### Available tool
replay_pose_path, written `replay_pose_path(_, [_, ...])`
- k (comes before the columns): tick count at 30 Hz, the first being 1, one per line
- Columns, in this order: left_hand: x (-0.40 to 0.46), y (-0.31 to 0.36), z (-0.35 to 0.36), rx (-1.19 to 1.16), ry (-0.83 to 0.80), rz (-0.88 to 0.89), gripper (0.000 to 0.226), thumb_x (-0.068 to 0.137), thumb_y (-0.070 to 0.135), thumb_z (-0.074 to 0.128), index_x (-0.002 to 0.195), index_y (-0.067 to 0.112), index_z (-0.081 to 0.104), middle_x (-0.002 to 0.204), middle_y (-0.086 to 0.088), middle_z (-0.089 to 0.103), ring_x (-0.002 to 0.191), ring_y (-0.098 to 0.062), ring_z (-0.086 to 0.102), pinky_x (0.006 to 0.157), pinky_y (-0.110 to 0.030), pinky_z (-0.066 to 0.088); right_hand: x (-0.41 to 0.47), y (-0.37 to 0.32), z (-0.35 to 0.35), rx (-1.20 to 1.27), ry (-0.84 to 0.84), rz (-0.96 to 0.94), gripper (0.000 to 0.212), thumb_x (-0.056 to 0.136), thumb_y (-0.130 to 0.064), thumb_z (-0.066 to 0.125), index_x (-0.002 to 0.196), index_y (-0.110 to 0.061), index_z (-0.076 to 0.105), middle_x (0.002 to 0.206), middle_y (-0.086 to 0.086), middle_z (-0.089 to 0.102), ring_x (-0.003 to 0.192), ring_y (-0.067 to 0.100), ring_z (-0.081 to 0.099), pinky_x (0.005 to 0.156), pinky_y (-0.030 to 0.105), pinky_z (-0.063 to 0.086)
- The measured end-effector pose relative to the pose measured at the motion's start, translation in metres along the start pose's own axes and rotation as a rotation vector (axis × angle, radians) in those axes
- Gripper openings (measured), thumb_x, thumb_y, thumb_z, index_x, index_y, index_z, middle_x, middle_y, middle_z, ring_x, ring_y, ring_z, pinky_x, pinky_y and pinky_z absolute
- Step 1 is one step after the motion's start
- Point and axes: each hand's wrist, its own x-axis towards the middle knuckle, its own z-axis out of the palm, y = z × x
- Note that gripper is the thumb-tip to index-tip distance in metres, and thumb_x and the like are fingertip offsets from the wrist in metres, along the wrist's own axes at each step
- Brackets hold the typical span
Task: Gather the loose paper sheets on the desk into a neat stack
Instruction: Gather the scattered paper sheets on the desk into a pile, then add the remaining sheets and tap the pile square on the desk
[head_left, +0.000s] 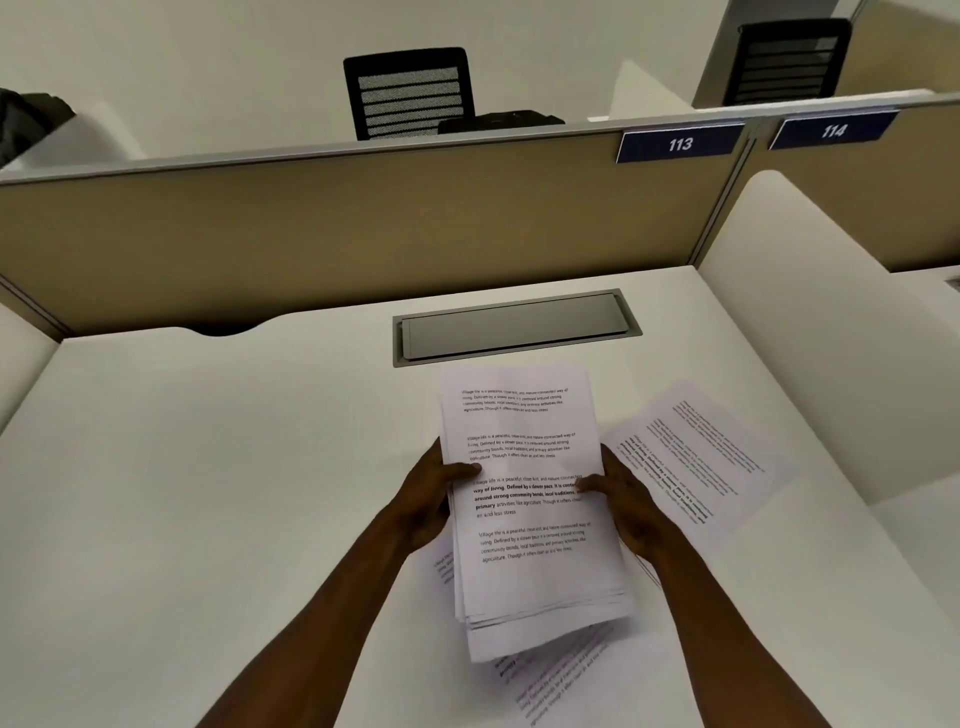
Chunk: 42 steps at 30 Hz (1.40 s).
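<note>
A stack of printed white sheets (524, 457) is held over the middle of the white desk (182, 493), its lower edges slightly fanned. My left hand (428, 493) grips the stack's left edge, thumb on top. My right hand (626, 501) grips the right edge, thumb on the text. One loose sheet (691, 457) lies flat and rotated to the right of the stack. Another loose sheet (561, 675) lies under the stack near the desk's front, and a corner of one more (444, 566) shows beneath my left wrist.
A grey cable-tray lid (514, 327) is set into the desk just beyond the stack. A tan partition (337, 223) with labels 113 and 114 closes the back. A white side divider (810, 332) stands at the right. Black chairs stand beyond.
</note>
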Motion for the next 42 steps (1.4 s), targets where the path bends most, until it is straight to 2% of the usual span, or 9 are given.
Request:
replay_pose_path(6, [0.004, 0.005, -0.001, -0.212, 0.048, -0.092, 0.055, 0.082, 0.000, 0.053, 0.134, 0.016, 0.056, 0.130, -0.023, 0.063, 0.114, -0.048, 0.059, 0.091, -0.059, 0.053, -0.012, -0.007, 0.005, 0.123, -0.083, 0.032, 0.043, 0.091, -0.013, 0.059, 0.130, -0.028, 0.053, 0.124, 0.000, 0.068, 0.111, 0.023, 0.066, 0.094, 0.043, 0.053])
replay_pose_path(11, [0.004, -0.011, -0.003, 0.065, 0.347, -0.067, 0.051, 0.087, -0.003, 0.053, 0.134, 0.016, 0.051, 0.125, -0.017, 0.066, 0.103, -0.037, 0.068, 0.078, -0.047, 0.060, -0.007, 0.003, 0.006, 0.092, 0.149, 0.121, 0.055, 0.082, -0.001, 0.069, 0.131, -0.022, 0.053, 0.120, 0.013, 0.065, 0.102, 0.037, 0.066, 0.080, 0.049, 0.058])
replay_pose_path(16, [-0.010, -0.038, -0.001, 0.148, 0.293, -0.027, 0.064, 0.090, -0.009, 0.054, 0.144, 0.022, 0.038, 0.130, -0.012, 0.062, 0.109, -0.031, 0.066, 0.071, -0.036, 0.062, -0.011, 0.021, 0.007, 0.144, 0.107, 0.361, 0.033, 0.082, 0.000, 0.067, 0.115, 0.005, 0.064, 0.116, 0.028, 0.066, 0.100, 0.042, 0.067, 0.082, 0.049, 0.057])
replay_pose_path(21, [-0.017, -0.048, 0.005, 0.143, 0.262, -0.011, 0.063, 0.093, -0.001, 0.058, 0.147, 0.024, 0.036, 0.134, -0.010, 0.060, 0.110, -0.026, 0.066, 0.081, -0.038, 0.061, -0.028, 0.017, 0.006, -0.663, 0.133, -0.019, 0.029, 0.097, -0.008, 0.049, 0.124, -0.014, 0.058, 0.116, 0.001, 0.061, 0.098, 0.018, 0.056, 0.084, 0.028, 0.043])
replay_pose_path(25, [-0.036, -0.064, 0.009, 0.474, 0.446, 0.016, 0.066, 0.094, 0.024, 0.064, 0.151, 0.025, 0.032, 0.148, -0.003, 0.048, 0.130, -0.024, 0.051, 0.106, -0.045, 0.047, -0.037, 0.009, -0.015, -0.547, 0.111, -0.073, 0.037, 0.098, -0.010, 0.050, 0.135, -0.020, 0.051, 0.123, -0.003, 0.056, 0.109, 0.018, 0.054, 0.097, 0.035, 0.046])
replay_pose_path(29, [-0.064, -0.095, 0.000, 0.862, 0.702, 0.084, 0.058, 0.098, 0.032, 0.055, 0.151, 0.019, 0.035, 0.154, -0.005, 0.038, 0.143, -0.025, 0.033, 0.117, -0.040, 0.029, -0.053, -0.006, -0.036, -0.404, 0.057, -0.054, 0.032, 0.097, -0.005, 0.052, 0.108, -0.033, 0.062, 0.103, -0.001, 0.064, 0.099, 0.023, 0.062, 0.083, 0.033, 0.053])
replay_pose_path(34, [-0.080, -0.116, -0.007, 0.816, 0.735, 0.025, 0.043, 0.101, 0.030, 0.047, 0.142, 0.017, 0.048, 0.138, -0.011, 0.054, 0.124, -0.028, 0.054, 0.106, -0.046, 0.046, -0.067, 0.018, -0.041, -0.542, 0.002, 0.033, 0.029, 0.095, -0.014, 0.057, 0.115, -0.034, 0.062, 0.116, 0.002, 0.062, 0.106, 0.022, 0.061, 0.096, 0.044, 0.051])
replay_pose_path(39, [-0.081, -0.114, -0.003, 0.639, 0.863, 0.069, 0.046, 0.106, 0.030, 0.031, 0.146, 0.011, 0.044, 0.147, -0.015, 0.047, 0.135, -0.030, 0.045, 0.114, -0.041, 0.033, -0.062, 0.039, -0.014, -0.836, 0.094, -0.090, 0.038, 0.097, -0.009, 0.050, 0.135, -0.015, 0.054, 0.126, 0.006, 0.061, 0.107, 0.018, 0.058, 0.090, 0.024, 0.042])
replay_pose_path(42, [-0.079, -0.120, -0.009, 0.672, 0.817, 0.069, 0.056, 0.103, 0.041, 0.038, 0.152, 0.016, 0.032, 0.152, -0.014, 0.039, 0.139, -0.031, 0.039, 0.118, -0.046, 0.030, -0.059, 0.051, 0.000, -1.046, 0.139, -0.189, 0.043, 0.094, -0.011, 0.048, 0.137, -0.017, 0.052, 0.125, 0.010, 0.065, 0.113, 0.028, 0.061, 0.094, 0.034, 0.049])
